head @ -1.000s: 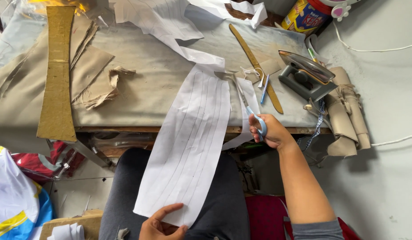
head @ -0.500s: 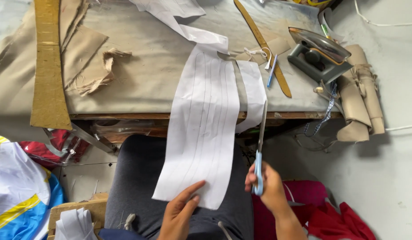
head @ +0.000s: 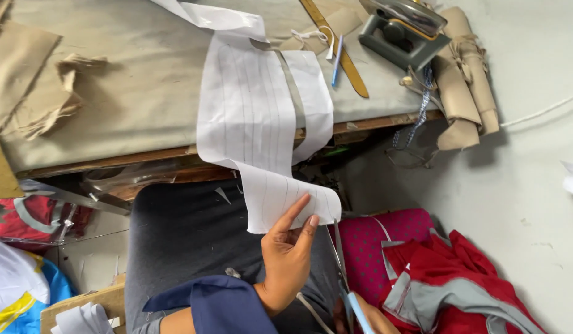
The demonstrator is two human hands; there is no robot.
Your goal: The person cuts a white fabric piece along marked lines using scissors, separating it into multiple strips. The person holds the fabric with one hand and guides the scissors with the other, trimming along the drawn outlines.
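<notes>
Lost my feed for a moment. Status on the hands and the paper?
Left hand pinching the lined white paper strip at its lower end. Right hand gripping blue-handled scissors, blades up at the strip's edge. Nothing between blades and paper.

A paper strip (head: 255,124) hangs off the table's (head: 144,93) front edge at centre frame (iron (head: 404,31) upper right), scissors (head: 342,266) lower right.

hands: 2, left hand (head: 288,260) pinching, right hand (head: 368,321) mostly cut off at frame edge
white paper strip: 1 (head: 262,142), its end between the left fingers (head: 296,216)
scissors: 1 (head: 342,272), just right of the left fingers
iron: 1 (head: 403,28), far above the fingers
wooden ruler: 1 (head: 336,46)
blue pen: 1 (head: 337,60)
red garment: 1 (head: 459,284), right of the scissors
</notes>
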